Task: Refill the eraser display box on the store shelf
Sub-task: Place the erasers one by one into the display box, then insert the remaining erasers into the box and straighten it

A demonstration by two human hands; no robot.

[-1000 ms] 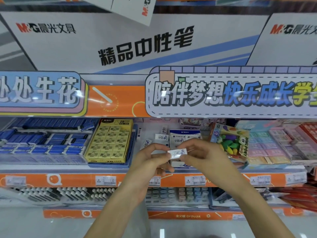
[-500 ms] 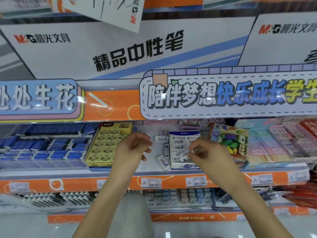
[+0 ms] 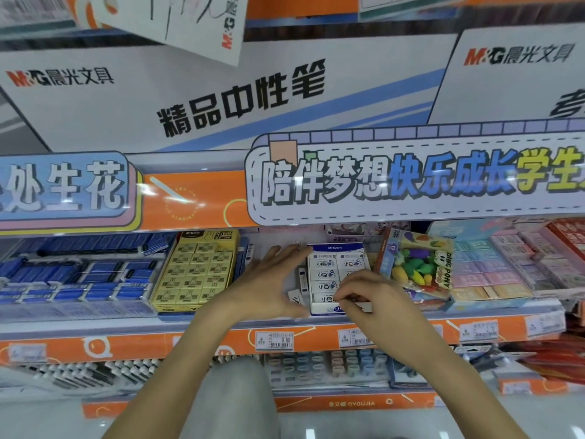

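The right hand (image 3: 376, 299) is at the near right corner of the white cardboard eraser display box with blue trim (image 3: 335, 277), fingers curled and pinched together over the front row; a small white edge shows under the fingertips, probably a wrapped eraser, but what the grip holds cannot be told for certain. The left hand (image 3: 272, 280) is spread open, palm towards the box's left wall and holding nothing, thumb low and fingers reaching towards the back corner. Between that palm and the box lie a few loose white paper-sleeved erasers (image 3: 299, 288), standing or leaning on the white shelf board (image 3: 275, 239). The box sits mid-shelf, between a yellow box of 2B erasers (image 3: 196, 270) on the left and a clear pack of coloured fruit-shaped erasers (image 3: 414, 267) on the right. Its rows appear largely full, with printed sleeves facing up; the front row is partly hidden by the right hand. Judgement: the step in hand is seating an eraser in the front row. It is best done with the left hand steadying the wall so the light box does not slide, the piece lowered flat, label uppermost, square to its neighbours, and pressed level. The loose erasers beside the box remain to be loaded.
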